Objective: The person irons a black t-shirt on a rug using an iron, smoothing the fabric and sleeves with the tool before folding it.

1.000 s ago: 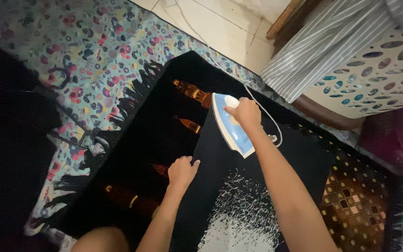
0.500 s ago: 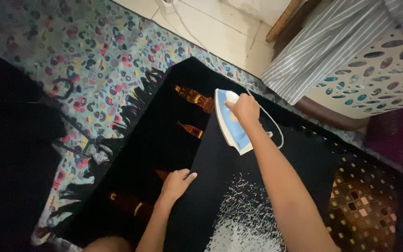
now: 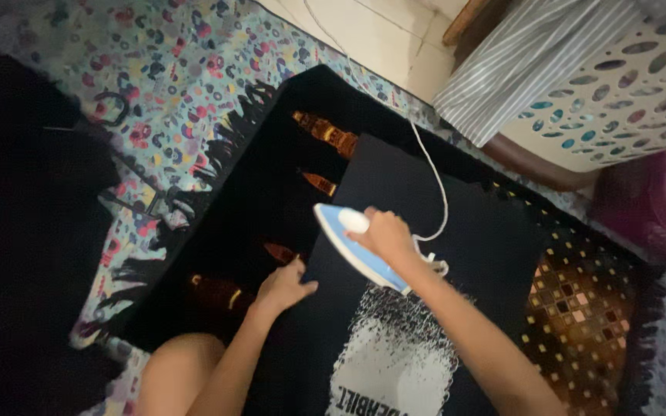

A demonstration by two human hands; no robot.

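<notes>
A flowered floor cloth [image 3: 156, 69] covers pale floor tiles [image 3: 379, 38], with a perforated laundry basket [image 3: 626, 100] at right in dim light.

left hand [image 3: 283, 286] lying flat, fingers pointing toward 2 o'clock | right hand [image 3: 385, 236] gripping closed, forearm extending toward 5 o'clock

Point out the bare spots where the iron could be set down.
Free: the shirt beyond the iron, up to the basket; the mat past the left hand. Crowded: between both hands, and by the cord.
</notes>
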